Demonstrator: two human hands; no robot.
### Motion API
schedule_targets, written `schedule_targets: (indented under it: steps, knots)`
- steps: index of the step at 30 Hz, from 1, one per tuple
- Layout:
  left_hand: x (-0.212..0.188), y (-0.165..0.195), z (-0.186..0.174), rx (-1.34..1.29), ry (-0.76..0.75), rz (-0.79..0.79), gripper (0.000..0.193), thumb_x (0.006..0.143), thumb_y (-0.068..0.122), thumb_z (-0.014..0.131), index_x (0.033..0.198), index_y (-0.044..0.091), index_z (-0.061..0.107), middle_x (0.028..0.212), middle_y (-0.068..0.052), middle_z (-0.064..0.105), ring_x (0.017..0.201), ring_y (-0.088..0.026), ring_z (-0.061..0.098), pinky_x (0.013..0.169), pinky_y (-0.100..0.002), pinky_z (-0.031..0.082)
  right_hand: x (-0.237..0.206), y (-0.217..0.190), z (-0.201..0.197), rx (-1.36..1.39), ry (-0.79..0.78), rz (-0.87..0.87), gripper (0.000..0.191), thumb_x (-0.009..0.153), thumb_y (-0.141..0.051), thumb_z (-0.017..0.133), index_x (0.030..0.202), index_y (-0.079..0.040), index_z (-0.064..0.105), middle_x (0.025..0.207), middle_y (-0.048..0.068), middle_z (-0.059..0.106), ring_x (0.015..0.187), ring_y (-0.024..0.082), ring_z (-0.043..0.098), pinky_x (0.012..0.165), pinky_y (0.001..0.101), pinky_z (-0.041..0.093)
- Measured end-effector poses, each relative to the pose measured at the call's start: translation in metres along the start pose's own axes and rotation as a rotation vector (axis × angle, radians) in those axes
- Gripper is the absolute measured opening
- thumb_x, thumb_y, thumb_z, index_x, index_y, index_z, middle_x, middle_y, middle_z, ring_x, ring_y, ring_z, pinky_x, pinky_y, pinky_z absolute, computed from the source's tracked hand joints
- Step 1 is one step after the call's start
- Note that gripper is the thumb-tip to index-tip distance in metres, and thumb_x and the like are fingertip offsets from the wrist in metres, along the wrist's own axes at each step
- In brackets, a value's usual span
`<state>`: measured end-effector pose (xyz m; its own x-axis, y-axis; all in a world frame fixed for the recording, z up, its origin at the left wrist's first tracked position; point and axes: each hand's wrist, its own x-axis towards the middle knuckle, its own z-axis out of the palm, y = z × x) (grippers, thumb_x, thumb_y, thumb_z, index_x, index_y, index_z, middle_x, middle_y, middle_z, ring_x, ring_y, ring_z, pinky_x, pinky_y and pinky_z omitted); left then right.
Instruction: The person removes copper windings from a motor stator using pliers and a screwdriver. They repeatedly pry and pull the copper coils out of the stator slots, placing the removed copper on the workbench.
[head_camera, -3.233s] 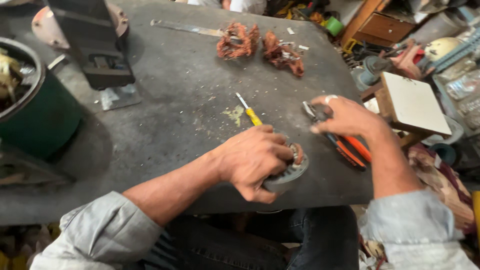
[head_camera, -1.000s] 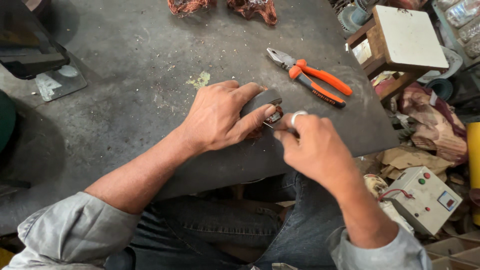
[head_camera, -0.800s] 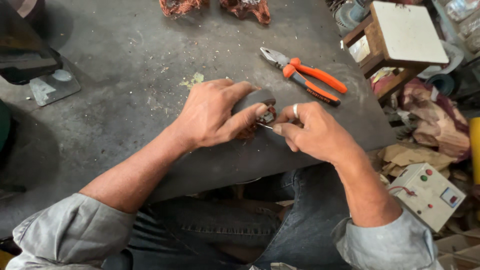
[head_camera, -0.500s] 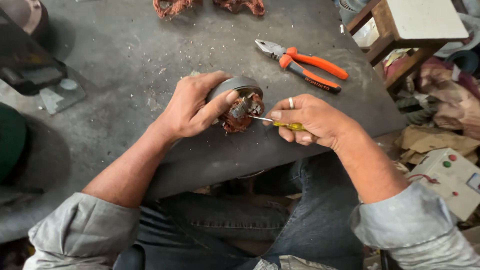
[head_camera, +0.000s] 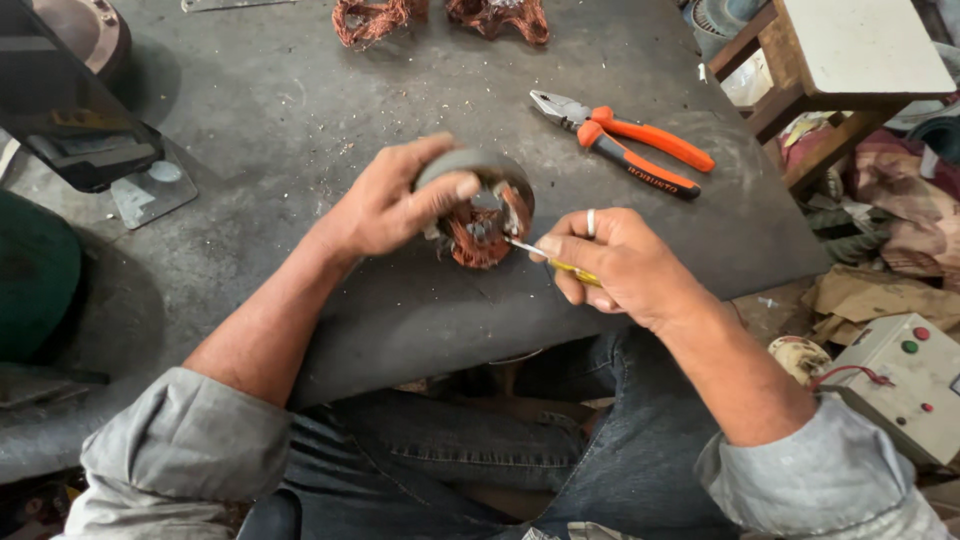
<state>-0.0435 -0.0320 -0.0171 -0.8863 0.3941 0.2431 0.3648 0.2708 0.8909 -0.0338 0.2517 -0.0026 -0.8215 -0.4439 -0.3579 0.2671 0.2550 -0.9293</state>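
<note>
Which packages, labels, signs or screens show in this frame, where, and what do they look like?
Control box: floor at lower right, beige, boxy, with red and green round buttons and a red wire.
Printed mark on the pliers: small dark lettering on an orange handle, lying on the table right of the left hand.
Crumpled cardboard: floor at right, brown, torn.
No screens or signs.

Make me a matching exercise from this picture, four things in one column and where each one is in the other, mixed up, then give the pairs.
1. motor stator
2. screwdriver
3. pliers
4. copper wire bundles

A. lying on the table, right of the hands
B. gripped in the left hand
C. at the table's far edge
D. held in the right hand

Pairs: 1-B, 2-D, 3-A, 4-C
</note>
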Motion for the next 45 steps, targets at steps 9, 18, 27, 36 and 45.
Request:
schedule_targets:
  steps: [9, 18, 27, 36, 45]
  knots:
    - [0.008, -0.011, -0.005, -0.162, 0.004, 0.009, 0.043, 0.105, 0.04, 0.057, 0.121, 0.0, 0.063, 0.092, -0.004, 0.072, 0.09, -0.01, 0.067, 0.08, -0.028, 0.055, -0.001, 0.004, 0.02, -0.25, 0.129, -0.277, 0.017, 0.095, -0.017, 0.065, 0.094, 0.0, 0.071, 0.057, 0.004, 0.063, 0.043, 0.005, 0.048, 0.039, 0.0235, 0.036]
    - [0.007, -0.013, -0.005, -0.092, 0.078, -0.072, 0.054, 0.103, 0.048, 0.057, 0.123, -0.001, 0.064, 0.097, -0.01, 0.073, 0.093, -0.017, 0.067, 0.084, -0.034, 0.055, 0.004, 0.0, 0.053, -0.329, 0.354, -0.421, 0.015, 0.094, -0.011, 0.069, 0.097, -0.001, 0.059, 0.057, 0.001, 0.057, 0.049, 0.005, 0.051, 0.047, 0.0256, 0.04]
    - [0.013, -0.01, -0.004, -0.189, 0.16, -0.022, 0.06, 0.103, 0.052, 0.054, 0.126, -0.002, 0.063, 0.109, -0.008, 0.071, 0.1, -0.01, 0.063, 0.088, -0.03, 0.053, 0.016, 0.007, 0.063, -0.294, 0.437, -0.595, 0.029, 0.095, -0.006, 0.068, 0.111, -0.005, 0.044, 0.059, 0.001, 0.055, 0.051, 0.008, 0.051, 0.05, 0.0273, 0.04]
    - [-0.009, 0.021, 0.02, 0.458, 0.234, 0.268, 0.042, 0.099, 0.04, 0.068, 0.118, 0.003, 0.063, 0.105, -0.019, 0.069, 0.099, -0.041, 0.062, 0.081, -0.048, 0.05, -0.006, 0.029, 0.101, -0.286, 0.6, -0.699, 0.035, 0.093, 0.005, 0.063, 0.112, -0.004, 0.035, 0.077, 0.01, 0.061, 0.065, 0.013, 0.064, 0.059, 0.0291, 0.049]
    - [-0.007, 0.022, 0.024, 0.486, 0.17, 0.447, 0.038, 0.096, 0.036, 0.07, 0.116, 0.004, 0.065, 0.1, -0.014, 0.067, 0.095, -0.037, 0.058, 0.082, -0.047, 0.046, -0.012, 0.018, 0.099, -0.404, 0.538, -0.815, 0.032, 0.095, 0.005, 0.062, 0.115, -0.002, 0.039, 0.089, 0.015, 0.057, 0.073, 0.019, 0.065, 0.062, 0.0328, 0.052]
